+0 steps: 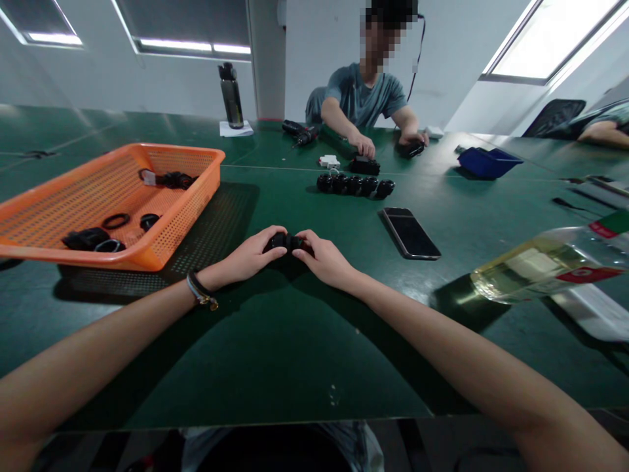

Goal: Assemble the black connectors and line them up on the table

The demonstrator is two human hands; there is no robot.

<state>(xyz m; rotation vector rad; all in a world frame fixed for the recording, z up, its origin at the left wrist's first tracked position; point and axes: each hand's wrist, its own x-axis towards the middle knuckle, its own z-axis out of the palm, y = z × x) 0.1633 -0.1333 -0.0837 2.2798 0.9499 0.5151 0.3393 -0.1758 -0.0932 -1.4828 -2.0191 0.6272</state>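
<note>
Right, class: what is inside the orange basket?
In the basket: a black cable bundle, a black ring and other black parts. Anything low against the near wall is covered.

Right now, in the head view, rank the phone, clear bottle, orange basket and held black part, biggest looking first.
Orange basket
Clear bottle
Phone
Held black part, partly hidden by the fingers
</note>
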